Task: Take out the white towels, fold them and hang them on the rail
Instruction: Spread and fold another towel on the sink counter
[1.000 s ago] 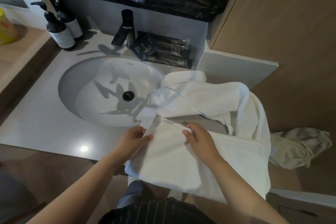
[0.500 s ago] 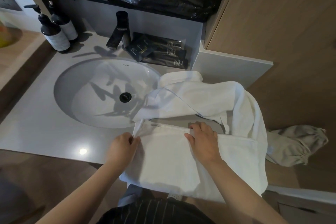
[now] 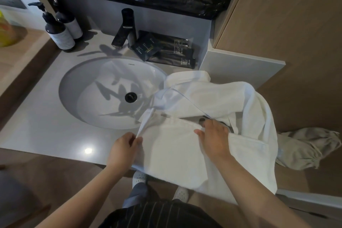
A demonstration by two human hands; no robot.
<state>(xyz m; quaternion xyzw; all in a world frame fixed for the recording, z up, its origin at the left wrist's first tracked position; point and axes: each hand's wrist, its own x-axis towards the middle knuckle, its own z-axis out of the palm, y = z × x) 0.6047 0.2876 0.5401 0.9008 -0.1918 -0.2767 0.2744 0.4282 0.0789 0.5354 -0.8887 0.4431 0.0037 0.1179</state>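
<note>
Folding is judged the step in hand: the white towel [image 3: 172,153], on the bench [image 3: 37,126], is pinched by the left grip [image 3: 124,146] and pressed beneath the flat-fingered right grip [image 3: 214,139]; next, the pinched edge must be drawn across.

— Where is the left hand [image 3: 123,149]?
— Pinching the left edge of the flat white terry towel [image 3: 172,153]. The right hand [image 3: 214,139] lies palm down on its top hem.
— And around them?
— A round white ceramic basin [image 3: 83,87] beyond the left hand, and a crumpled beige cloth [image 3: 305,148] right of the right hand.
</note>
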